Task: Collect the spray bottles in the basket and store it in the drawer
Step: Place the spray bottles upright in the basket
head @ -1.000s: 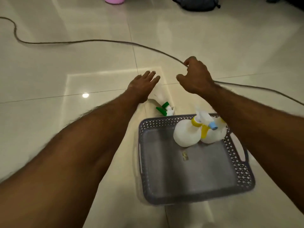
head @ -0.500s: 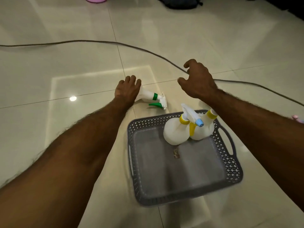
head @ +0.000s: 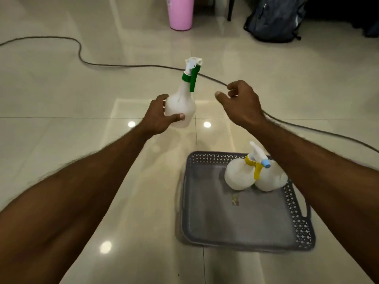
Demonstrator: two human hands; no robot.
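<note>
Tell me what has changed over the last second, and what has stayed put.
The left hand reached the green-trigger spray bottle lying on the floor, gripped its body and lifted it upright, clear of the floor. The right hand stayed loosely curled in the air, holding nothing. The two yellow-collared spray bottles remain together in the far right corner of the grey basket, and the cable still lies across the floor.

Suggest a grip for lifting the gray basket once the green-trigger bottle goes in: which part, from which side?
Probably by the cut-out handle in the gray basket's right wall, fingers hooked through from outside, paired with the left-wall slot, which is blurred. The walls are low and perforated, and the two yellow-collared spray bottles crowd the far right corner, so a two-sided hold should keep it level. The left hand holds the green-trigger bottle.
</note>
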